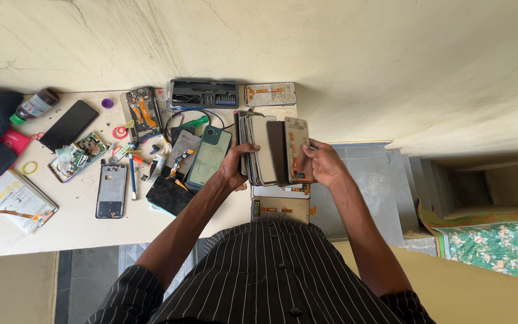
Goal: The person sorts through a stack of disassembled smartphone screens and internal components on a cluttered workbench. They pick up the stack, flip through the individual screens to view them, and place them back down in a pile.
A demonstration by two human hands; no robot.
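Head view: left hand [234, 167] grip clamped on stack of phone screens [263, 150], standing long-way up, just right of green phone [209, 157] on desk [79, 225]. Right hand [325, 165] pinches end screen [297, 149], nearer.

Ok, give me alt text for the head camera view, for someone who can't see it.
A person's left hand and right hand hold a fanned stack of phone screen panels upright over a cream worktable. The table is strewn with opened phones, a green phone, a screwdriver bit case and a small bottle.
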